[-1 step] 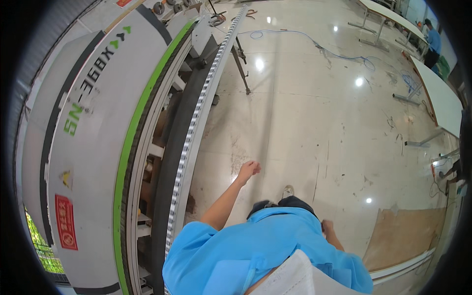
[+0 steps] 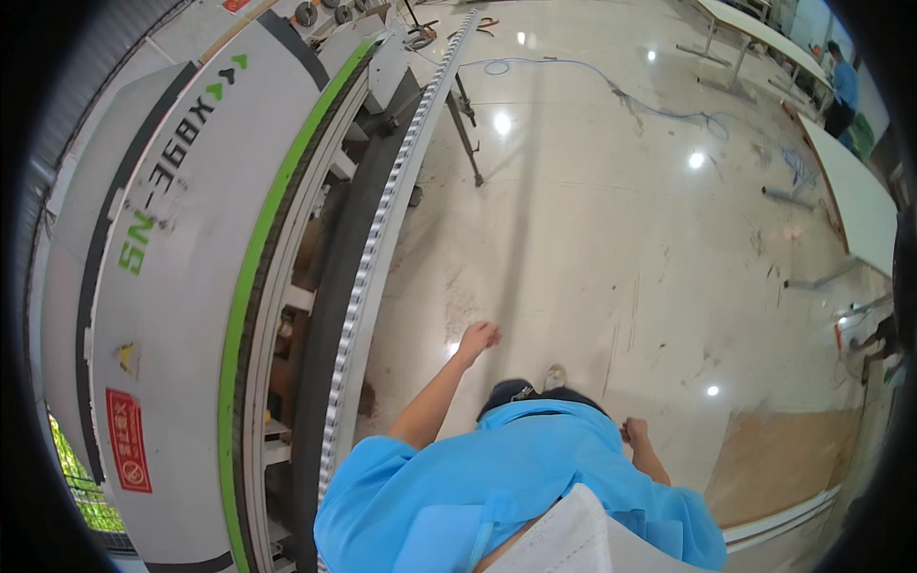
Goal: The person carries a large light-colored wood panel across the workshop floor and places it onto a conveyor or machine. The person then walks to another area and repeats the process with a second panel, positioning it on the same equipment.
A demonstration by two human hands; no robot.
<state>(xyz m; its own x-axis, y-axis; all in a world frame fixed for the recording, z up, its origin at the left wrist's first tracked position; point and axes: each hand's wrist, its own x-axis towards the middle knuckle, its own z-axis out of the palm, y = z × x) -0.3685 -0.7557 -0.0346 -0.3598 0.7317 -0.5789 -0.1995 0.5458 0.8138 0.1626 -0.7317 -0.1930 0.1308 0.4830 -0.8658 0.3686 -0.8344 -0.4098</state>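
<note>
My left hand [image 2: 479, 339] hangs over the tiled floor in front of my body, fingers loosely curled, with nothing visible in them. It is nearest the roller rail [image 2: 374, 243] of a long machine on the left but does not touch it. Close beside my right hip is my right hand [image 2: 633, 432], its fingers bent inward and partly hard to see. No object shows in it. A shoe [image 2: 554, 376] and dark trousers are visible below my blue shirt [image 2: 535, 449].
A long grey-white machine [image 2: 191, 315] with a green edge fills the left side. White-topped tables [image 2: 850, 186] line the right, with a person [image 2: 842, 91] in blue beyond. A blue hose [image 2: 592, 69] crosses the floor [image 2: 564, 239]; a brown board [image 2: 778, 463] lies lower right.
My left hand has shifted slightly left and down. The right hand has come out a little from beside my body and shows more. The surroundings have moved slightly in view.
</note>
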